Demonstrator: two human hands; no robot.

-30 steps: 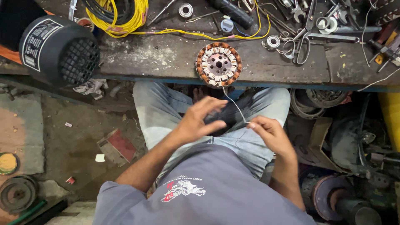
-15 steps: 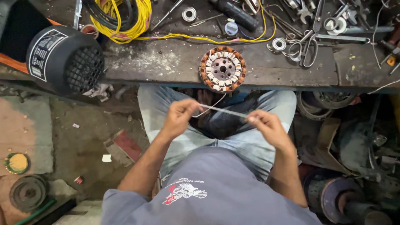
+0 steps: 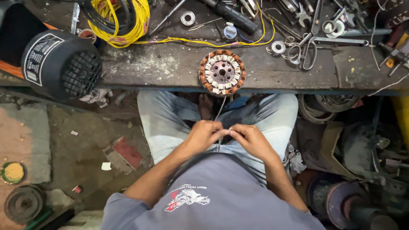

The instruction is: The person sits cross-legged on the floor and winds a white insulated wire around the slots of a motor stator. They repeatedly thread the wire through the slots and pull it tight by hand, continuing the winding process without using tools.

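1. Both hands meet over the lap, fingertips almost touching: the left hand (image 3: 203, 135) and the right hand (image 3: 251, 139) each pinch the same thin pale wire (image 3: 220, 109) between thumb and fingers, so both are closed on it.
2. From the pinch that wire runs up between the knees to the round stator (image 3: 222, 72), which lies flat at the near edge of the workbench (image 3: 162, 68). Its ring of copper-coloured windings with pale insulation surrounds a grey metal hub with holes.
3. Under the hands are the person's legs in light blue jeans (image 3: 164, 123), and nearer the camera a grey T-shirt (image 3: 221, 200) with a red and white print.
4. Behind the stator a yellow cable (image 3: 128, 17) lies coiled at the back left of the bench, one strand trailing rightward across the top.
5. Right of the stator lies a pair of scissors (image 3: 304, 47), amid small tape rolls (image 3: 278, 47) and assorted metal hand tools.
6. At the left end of the bench a black motor housing (image 3: 59, 64) lies on its side, its grilled end facing the stator and a label on its body.
7. Down on the dirt floor to the left lie a reddish brick (image 3: 124, 154), bits of paper and a dark metal disc (image 3: 23, 203).
8. Right of the legs, under the bench, more motor parts and coils (image 3: 317, 108) are heaped in shadow; I cannot make them out singly.
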